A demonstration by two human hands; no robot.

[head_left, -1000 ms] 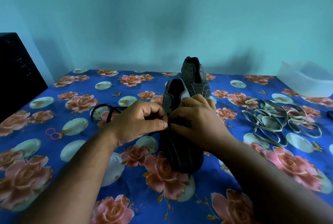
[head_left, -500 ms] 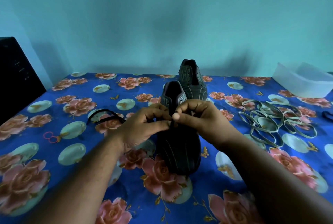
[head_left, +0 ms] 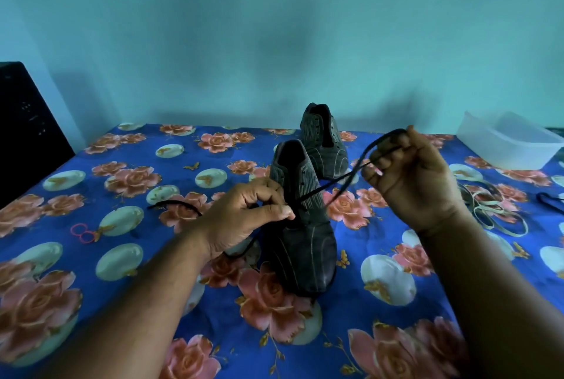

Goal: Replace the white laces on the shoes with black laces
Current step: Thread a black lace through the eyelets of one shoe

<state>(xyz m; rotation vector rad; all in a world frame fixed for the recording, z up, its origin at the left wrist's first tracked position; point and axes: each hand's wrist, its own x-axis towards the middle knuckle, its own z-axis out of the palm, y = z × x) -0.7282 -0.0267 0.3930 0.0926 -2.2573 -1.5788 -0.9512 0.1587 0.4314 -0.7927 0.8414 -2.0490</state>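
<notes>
1. Left hand [head_left: 247,213]: fingers curled, near shoe [head_left: 300,226] steadied at its eyelets; pinch on lace cannot be told.
2. Black lace [head_left: 341,178] is now drawn taut out of the eyelet.
3. Right hand [head_left: 409,177], earlier at the shoe, is raised rightward, lace clenched; threading is judged under way.

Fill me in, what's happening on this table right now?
A person is threading a black lace into the near shoe on the floral tablecloth. The left hand pinches at the eyelets while the right hand holds the lace raised to the right. The far shoe shows no lace. The white laces lie piled at the right, near a plastic tub.
</notes>
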